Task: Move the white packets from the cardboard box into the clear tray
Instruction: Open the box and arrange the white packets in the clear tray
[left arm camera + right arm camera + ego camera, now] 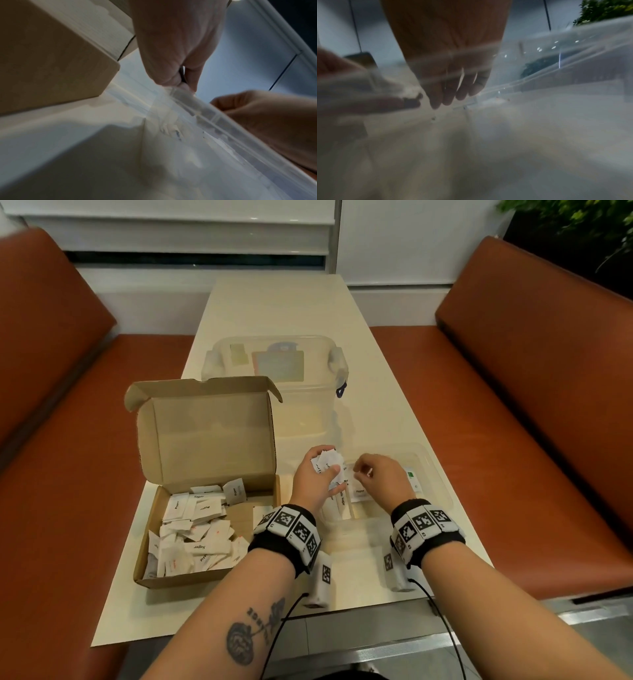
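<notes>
Left hand (313, 481) has its grip curled round a crumpled bunch of white packets (328, 463), held over the left end of the clear tray (442, 474), just right of the open cardboard box (205, 440). Right hand (382, 477) hovers over the tray middle with fingers (447, 93) loosely bent; grip looks empty but a small white bit near the fingertips is too blurred to call, so cannot tell. More packets lie loose in the box (195, 535) and several already in the tray (359, 491), all on the cream desk (394, 405); lidded clear bin (274, 361) behind.
</notes>
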Demonstrator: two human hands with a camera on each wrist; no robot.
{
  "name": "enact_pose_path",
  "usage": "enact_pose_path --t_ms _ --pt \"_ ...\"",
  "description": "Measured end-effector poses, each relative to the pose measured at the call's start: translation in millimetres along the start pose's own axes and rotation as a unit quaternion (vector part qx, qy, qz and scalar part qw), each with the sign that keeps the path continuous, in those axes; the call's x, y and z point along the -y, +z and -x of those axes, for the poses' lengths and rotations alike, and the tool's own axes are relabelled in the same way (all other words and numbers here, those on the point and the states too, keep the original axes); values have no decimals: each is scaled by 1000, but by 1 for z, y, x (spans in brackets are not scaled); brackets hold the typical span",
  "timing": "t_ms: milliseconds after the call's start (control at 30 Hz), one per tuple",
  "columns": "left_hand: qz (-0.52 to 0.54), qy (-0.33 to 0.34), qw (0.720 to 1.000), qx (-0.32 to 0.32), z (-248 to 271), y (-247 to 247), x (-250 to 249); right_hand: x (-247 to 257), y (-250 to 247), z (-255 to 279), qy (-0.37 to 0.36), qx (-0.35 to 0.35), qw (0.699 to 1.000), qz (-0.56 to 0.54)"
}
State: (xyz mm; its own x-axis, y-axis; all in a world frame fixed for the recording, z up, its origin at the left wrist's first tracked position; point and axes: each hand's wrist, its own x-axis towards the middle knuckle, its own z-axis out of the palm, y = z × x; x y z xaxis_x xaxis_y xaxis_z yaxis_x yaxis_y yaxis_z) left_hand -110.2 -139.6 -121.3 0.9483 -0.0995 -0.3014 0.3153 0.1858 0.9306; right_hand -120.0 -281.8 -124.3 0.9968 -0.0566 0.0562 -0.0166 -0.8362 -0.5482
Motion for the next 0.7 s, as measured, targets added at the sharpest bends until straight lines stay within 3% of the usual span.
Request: enact_pose_path --t_ms 100,200,467,700 --pt "-8 -9 1000 14 0 0 -1 13 -7 2 10 -42 992 -122" --pt "-11 -12 999 51 3 2 -2 23 -11 6 25 -35 981 -190" --pt "-34 -18 995 93 4 0 -1 27 -12 6 92 3 976 -196" --pt "-33 -51 991 117 3 -4 -4 28 -14 6 86 32 971 -222"
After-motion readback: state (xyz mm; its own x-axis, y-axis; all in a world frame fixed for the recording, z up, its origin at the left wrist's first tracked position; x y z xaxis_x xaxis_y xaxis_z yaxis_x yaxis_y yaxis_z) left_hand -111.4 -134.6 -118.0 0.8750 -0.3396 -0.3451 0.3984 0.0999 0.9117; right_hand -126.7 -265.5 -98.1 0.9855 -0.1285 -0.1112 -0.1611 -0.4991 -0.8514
